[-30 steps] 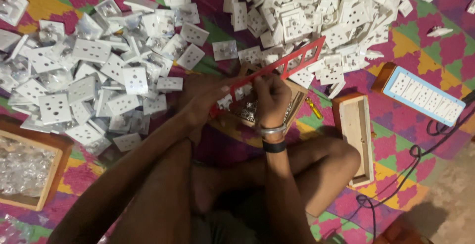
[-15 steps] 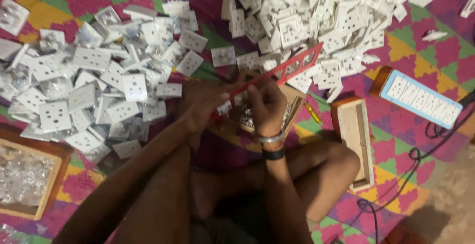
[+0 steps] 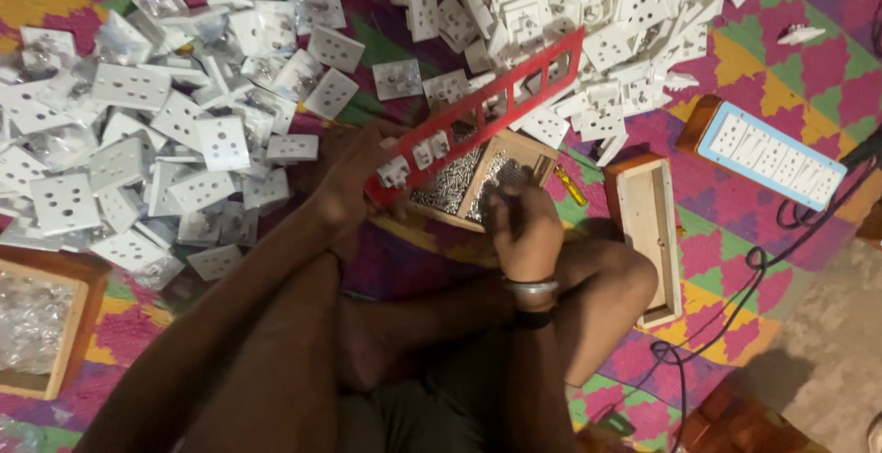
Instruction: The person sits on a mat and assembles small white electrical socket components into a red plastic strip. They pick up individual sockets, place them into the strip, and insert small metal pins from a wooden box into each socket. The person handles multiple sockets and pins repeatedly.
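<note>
My left hand (image 3: 354,177) grips the red switch frame (image 3: 487,108); my right hand (image 3: 525,228), clenched, hovers over the wooden screw tray (image 3: 478,182).

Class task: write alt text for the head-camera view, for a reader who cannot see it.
A seated person's left hand holds a long red frame with white switch pieces fitted at one end, while the right hand reaches into a wooden tray of small screws. Piles of white socket plates cover the colourful mat.
</note>
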